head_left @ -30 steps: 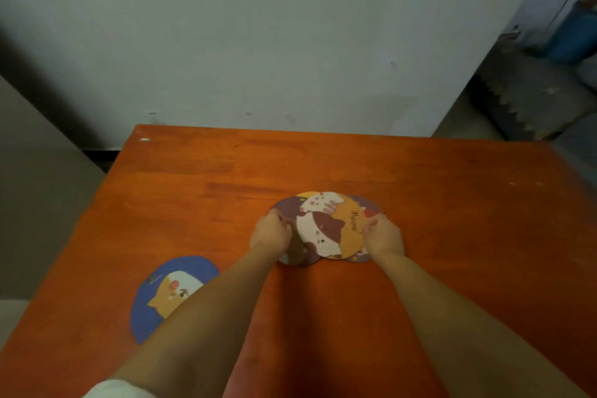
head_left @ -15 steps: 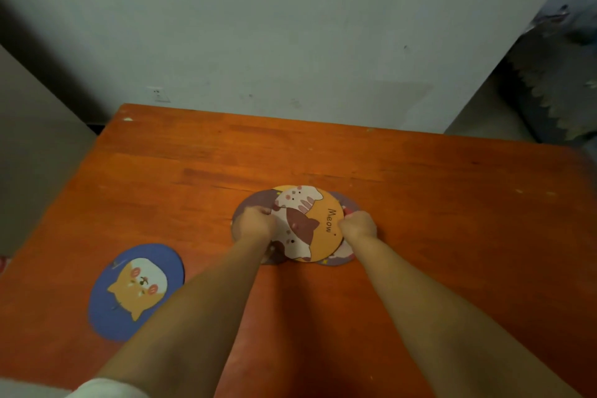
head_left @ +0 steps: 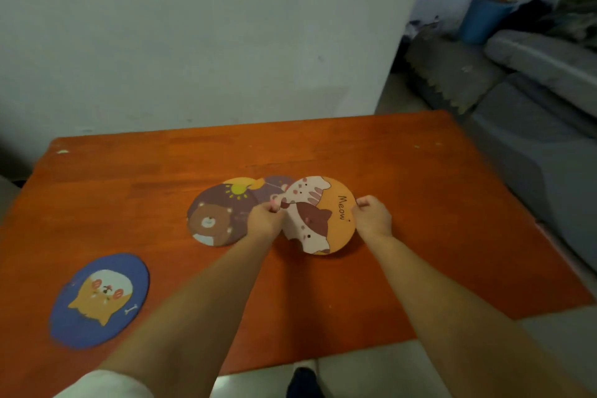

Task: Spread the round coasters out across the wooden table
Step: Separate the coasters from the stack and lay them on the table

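Both hands, left [head_left: 265,217] and right [head_left: 372,217], pinch the Meow coaster [head_left: 318,215] mid-surface [head_left: 436,203]; I should carry it level toward the right edge, clear of the bear coaster [head_left: 216,215].

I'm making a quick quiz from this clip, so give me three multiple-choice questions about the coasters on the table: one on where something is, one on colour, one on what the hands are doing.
1. Where is the blue coaster?
A. near-left of the table
B. far-right corner
C. under the pile

2. What background colour has the Meow coaster?
A. green
B. orange
C. white

3. What are the hands doing?
A. resting apart on bare wood
B. both gripping the Meow coaster's edges
C. lifting the blue coaster

Answers: 1 A, it lies alone at near-left; 2 B, orange surrounds the cats; 3 B, left hand and right hand pinch opposite edges.
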Available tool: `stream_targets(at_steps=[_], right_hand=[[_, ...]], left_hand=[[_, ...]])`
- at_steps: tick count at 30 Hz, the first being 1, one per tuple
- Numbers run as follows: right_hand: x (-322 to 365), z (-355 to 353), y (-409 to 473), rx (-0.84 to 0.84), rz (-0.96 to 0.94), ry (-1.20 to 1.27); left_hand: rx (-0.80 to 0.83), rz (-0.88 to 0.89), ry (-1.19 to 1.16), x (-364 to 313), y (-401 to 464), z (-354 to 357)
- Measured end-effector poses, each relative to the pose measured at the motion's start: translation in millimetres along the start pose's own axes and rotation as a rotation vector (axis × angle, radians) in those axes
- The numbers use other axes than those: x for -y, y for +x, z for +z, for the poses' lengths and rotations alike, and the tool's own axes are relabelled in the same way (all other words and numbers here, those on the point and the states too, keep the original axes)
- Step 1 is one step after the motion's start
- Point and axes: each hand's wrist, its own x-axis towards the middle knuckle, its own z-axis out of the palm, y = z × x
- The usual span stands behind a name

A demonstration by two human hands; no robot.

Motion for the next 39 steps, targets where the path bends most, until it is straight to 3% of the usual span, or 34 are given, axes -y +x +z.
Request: stream_targets(at_steps=[4,8,21,28,32,39], right_hand=[[-49.9,-47.6,-11.6,-0.089,0.044,-0.034],[-87.2,-83.3,-9.7,-0.097,0.081,-0.039],[-149.4,-131.6,54.5,0.082,0.018,-0.212],[-163.3,-128.7,68.8,0.2,-0.04,-0.445],[-158.2,-131.7,70.2,0.241,-0.03,-0.55],[-106.5,-118.7,72.8,0.232,-0.108,-0.454]], left_hand=[[0.151,0.033,-0.008,0.9,-42.8,48.0],[0.202,0.021,0.014,-0.9,-61.8,87.3],[0.04,-0.044,0.246,-14.6,-74.6,199.0],[-0.037,-0.089,0.346,-5.8,-71.7,212.7],[0.003,-0.042,0.443,-5.3,-71.6,212.5],[-0.003,-0.044,0.385,-2.3,-59.1,163.9]])
